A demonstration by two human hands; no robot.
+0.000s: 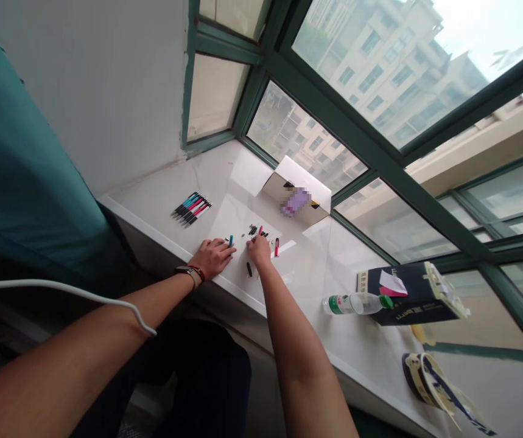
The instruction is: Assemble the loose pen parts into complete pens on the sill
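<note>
My left hand (212, 258) lies low over the white sill, its fingers closed about a short teal pen barrel (231, 240) that sticks up at the fingertips. To its right, my right hand (260, 249) is pinched close to the surface; what its fingertips hold is hidden or too small to name. Just beyond it lie several small black pen parts (252, 230) and a red pen part (260, 230). A red barrel (277, 247) rests right of that hand, and a black grip piece (249, 269) lies nearer me. Several assembled pens (192, 208) form a row at left.
An open white box (318, 188) with a blurred purple patch stands against the window. Farther right, a clear plastic bottle (357, 303) lies near a dark carton (410, 293) and a round strapped object (425, 380). A white cable (83, 294) crosses my left forearm. The sill's front edge (238, 295) runs diagonally.
</note>
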